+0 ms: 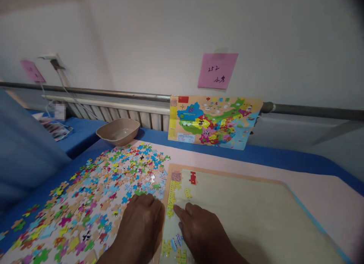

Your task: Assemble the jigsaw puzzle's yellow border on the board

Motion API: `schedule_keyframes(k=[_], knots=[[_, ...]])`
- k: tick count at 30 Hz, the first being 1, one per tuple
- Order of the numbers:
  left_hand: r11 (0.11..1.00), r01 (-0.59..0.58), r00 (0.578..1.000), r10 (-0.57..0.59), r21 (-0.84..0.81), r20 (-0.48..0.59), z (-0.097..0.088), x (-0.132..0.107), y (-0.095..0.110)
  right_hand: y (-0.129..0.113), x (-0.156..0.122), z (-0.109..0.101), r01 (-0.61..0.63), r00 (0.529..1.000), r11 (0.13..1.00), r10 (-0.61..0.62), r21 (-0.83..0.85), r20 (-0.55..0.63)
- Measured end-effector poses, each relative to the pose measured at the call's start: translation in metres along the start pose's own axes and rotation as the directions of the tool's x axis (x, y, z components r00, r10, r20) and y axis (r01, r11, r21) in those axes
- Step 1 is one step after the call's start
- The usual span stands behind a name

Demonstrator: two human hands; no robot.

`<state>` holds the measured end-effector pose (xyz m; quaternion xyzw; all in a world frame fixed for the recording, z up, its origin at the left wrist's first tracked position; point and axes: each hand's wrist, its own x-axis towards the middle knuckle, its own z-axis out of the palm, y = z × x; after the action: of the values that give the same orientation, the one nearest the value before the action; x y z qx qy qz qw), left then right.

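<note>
My right hand (pixel 200 230) is over the left part of the puzzle board (pixel 244 211). Its index finger reaches to the joined strip of yellow jigsaw pieces (pixel 171 199) along the board's left side, and the thumb is apart from it. My left hand (pixel 143 220) rests closed by the board's left edge, its fingertips hidden beneath it. A red flag piece (pixel 193 177) and a loose yellow piece (pixel 188 193) lie higher on the board. Near the bottom are a blue-and-white piece (pixel 176 241) and several yellow pieces (pixel 180 256), partly hidden by my right hand.
Many loose jigsaw pieces (pixel 93 196) spread over the left of the table. Behind them stands a beige basin (pixel 118 131). A colourful map sheet (pixel 214 122) leans against the rail at the back. Pink notes (pixel 218 71) stick to the wall; a blue cloth (pixel 25 150) is at far left.
</note>
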<state>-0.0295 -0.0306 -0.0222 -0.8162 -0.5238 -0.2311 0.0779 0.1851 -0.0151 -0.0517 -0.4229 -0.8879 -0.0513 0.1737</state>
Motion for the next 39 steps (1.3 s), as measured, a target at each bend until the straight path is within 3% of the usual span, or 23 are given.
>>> schedule_keyframes(k=[7,13,19,27,39], knots=[[0.996,0.049,0.998,-0.051,-0.068,-0.037,0.003,-0.003,0.002,0.001,0.001,0.001,0.018,0.998,0.999,-0.020,-0.043,-0.055],[0.989,0.076,0.978,-0.049,-0.126,0.205,-0.001,-0.004,0.004,0.001,0.001,0.005,0.019,0.993,0.998,-0.025,-0.062,-0.113],[0.989,0.104,0.983,-0.085,-0.108,0.165,-0.005,0.000,0.003,0.002,0.001,0.005,0.032,0.990,0.998,-0.040,-0.058,-0.136],[0.979,0.098,0.930,-0.025,-0.182,0.367,-0.008,-0.002,0.009,0.002,0.001,0.001,0.019,0.990,0.999,-0.025,-0.041,-0.142],[0.992,0.062,0.867,0.001,-0.111,0.498,-0.009,0.003,0.010,-0.001,0.001,0.001,0.014,0.992,0.999,-0.018,-0.034,-0.127]])
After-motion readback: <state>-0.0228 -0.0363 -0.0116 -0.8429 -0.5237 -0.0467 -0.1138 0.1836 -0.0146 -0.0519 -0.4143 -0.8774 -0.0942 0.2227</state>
